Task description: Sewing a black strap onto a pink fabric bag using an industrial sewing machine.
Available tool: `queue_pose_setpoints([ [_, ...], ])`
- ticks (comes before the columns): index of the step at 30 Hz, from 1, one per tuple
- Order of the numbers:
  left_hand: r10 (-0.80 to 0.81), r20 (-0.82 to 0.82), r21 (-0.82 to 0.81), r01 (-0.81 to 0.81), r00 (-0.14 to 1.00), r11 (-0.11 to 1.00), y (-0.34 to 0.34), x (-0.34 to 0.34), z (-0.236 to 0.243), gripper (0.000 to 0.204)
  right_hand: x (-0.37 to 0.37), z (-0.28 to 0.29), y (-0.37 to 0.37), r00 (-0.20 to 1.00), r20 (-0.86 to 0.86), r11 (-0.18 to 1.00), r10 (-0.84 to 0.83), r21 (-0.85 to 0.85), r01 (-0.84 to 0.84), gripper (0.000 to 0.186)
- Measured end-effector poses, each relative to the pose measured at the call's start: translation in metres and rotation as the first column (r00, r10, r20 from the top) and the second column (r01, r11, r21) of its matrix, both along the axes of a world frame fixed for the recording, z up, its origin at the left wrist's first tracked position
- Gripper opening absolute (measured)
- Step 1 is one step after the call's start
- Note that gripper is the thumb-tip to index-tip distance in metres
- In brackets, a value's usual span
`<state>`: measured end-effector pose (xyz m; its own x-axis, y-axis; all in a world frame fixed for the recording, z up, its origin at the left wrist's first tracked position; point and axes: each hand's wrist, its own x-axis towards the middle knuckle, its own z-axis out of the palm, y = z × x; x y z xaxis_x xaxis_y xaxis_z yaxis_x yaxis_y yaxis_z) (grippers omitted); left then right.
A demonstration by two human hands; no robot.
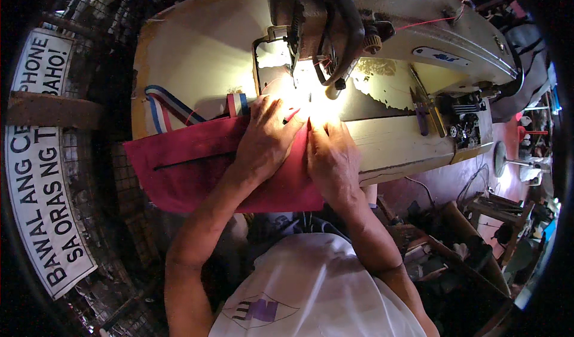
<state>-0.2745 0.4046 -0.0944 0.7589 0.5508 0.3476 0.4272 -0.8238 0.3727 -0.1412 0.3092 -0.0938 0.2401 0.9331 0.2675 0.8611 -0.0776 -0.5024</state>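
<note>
A piece of red cloth (197,181) with a dark slit along it lies across the sewing machine bed and hangs over its front edge. My left hand (267,135) rests on the cloth with its fingers bent onto the upper edge. At the cloth's right edge my right hand (333,155) is closed, its fingertips washed out by the lamp glare. Both hands are just in front of the needle area of the sewing machine (406,8). A striped ribbon strap (173,102) in white, blue and red sticks out behind the cloth, left of my left hand.
Scissors with a purple handle (421,119) and a yellow-handled tool (437,120) lie on the right of the machine table (388,149). A bobbin winder (466,128) sits beside them. Wire mesh with white signs (36,205) stands at left. Wooden pieces (478,241) clutter the lower right.
</note>
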Motion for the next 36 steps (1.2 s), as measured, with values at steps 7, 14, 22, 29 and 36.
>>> queue_pose_setpoints([
  [7, 0.026, -0.119, 0.139, -0.009, 0.993, 0.990, -0.005, 0.002, 0.004, 0.034, -0.005, -0.004, -0.001, 0.995, 0.097, 1.000, -0.002, 0.005, 0.002, 0.030],
  [14, 0.010, -0.087, 0.134, 0.002, 0.996, 0.991, -0.003, 0.002, 0.003, 0.038, -0.005, -0.009, -0.005, 0.987, 0.158, 0.998, 0.041, 0.032, -0.047, 0.038],
  [22, 0.033, -0.140, 0.137, -0.013, 0.990, 0.991, -0.004, 0.002, 0.001, 0.039, -0.005, -0.008, -0.007, 0.986, 0.152, 0.997, 0.065, 0.034, -0.071, 0.042],
  [29, 0.010, -0.078, 0.089, -0.003, 0.997, 0.996, 0.000, 0.000, -0.003, 0.035, 0.023, 0.002, -0.002, 0.974, -0.034, 0.975, 0.222, 0.025, -0.221, 0.032],
  [36, -0.006, -0.064, 0.031, 0.008, 0.998, 0.999, 0.002, 0.003, 0.001, 0.038, 0.074, 0.003, 0.041, 0.867, 0.079, 0.867, 0.492, 0.042, -0.496, 0.040],
])
